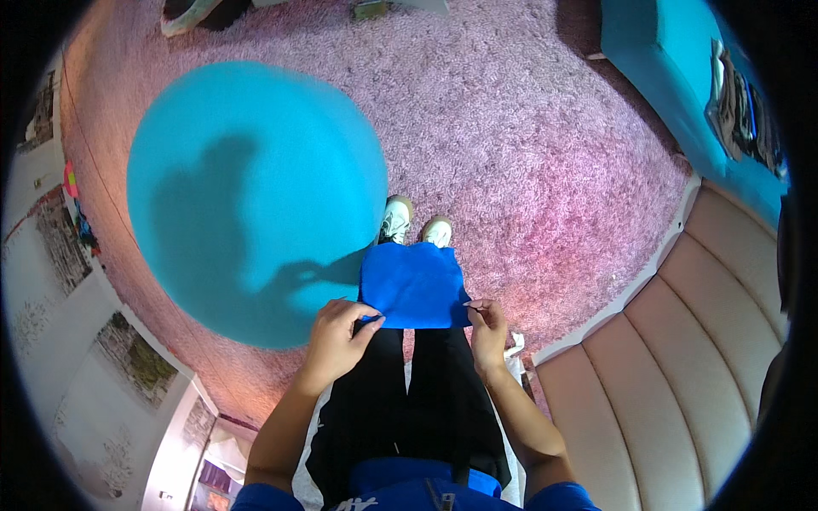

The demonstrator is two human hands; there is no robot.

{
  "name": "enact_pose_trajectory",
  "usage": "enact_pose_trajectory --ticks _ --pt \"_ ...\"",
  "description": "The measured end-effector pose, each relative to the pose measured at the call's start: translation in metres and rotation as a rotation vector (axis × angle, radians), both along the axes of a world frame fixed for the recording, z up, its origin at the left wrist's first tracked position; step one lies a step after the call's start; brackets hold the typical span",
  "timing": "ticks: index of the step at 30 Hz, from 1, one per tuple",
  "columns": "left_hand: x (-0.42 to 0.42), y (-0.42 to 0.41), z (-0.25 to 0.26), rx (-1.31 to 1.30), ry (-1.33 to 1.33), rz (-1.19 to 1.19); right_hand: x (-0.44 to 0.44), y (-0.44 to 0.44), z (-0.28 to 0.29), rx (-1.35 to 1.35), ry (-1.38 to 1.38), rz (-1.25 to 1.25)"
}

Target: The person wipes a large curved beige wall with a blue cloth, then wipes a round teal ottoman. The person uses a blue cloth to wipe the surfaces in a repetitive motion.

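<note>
A piece of blue fabric (412, 287), perhaps a folded garment, hangs in front of my knees. My left hand (342, 335) pinches its near left corner between thumb and fingers. At the near right corner, my right hand (489, 329) grips the fabric edge the same way. The edge between the two hands runs nearly straight, while the far edge is wavy. Below the fabric are my black trousers (409, 415), and white shoes (397, 217) show just past its far edge.
A large round turquoise surface (307, 160) stands ahead to the left, with my shadow on it. Pinkish shaggy carpet (511, 128) covers the floor. To the right are a beige padded panel (639, 358) and a turquoise furniture unit (639, 45) holding folded clothes (744, 108).
</note>
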State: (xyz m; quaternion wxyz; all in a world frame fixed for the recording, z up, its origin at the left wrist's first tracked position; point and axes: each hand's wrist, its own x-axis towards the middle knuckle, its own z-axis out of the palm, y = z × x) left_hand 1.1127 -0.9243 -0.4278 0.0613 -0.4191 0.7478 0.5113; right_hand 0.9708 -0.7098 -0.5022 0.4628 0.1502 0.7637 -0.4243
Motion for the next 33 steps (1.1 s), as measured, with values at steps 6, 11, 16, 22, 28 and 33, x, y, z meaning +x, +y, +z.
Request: enact_pose_trajectory --ticks 6,11,16,22,28,33 --pt "0.01 0.002 -0.001 0.062 -0.037 -0.23 0.005 0.014 0.002 0.111 0.021 0.344" --pt "0.005 -0.003 0.004 0.118 -0.055 -0.248 -0.008 -0.008 0.033 -0.004 0.345 0.866" --pt "0.004 -0.014 0.006 0.059 0.004 -0.152 -0.018 -0.026 0.042 -0.203 0.506 1.052" --pt "0.002 -0.043 0.009 -0.146 0.011 -0.07 -0.02 -0.061 0.034 -0.222 0.796 1.091" --pt "-0.001 -0.101 0.048 -0.326 0.029 0.061 -0.056 -0.148 0.087 -0.494 0.721 1.079" --pt "0.004 -0.186 0.127 0.201 0.386 0.048 -0.098 -0.224 0.123 -1.246 -0.66 0.434"
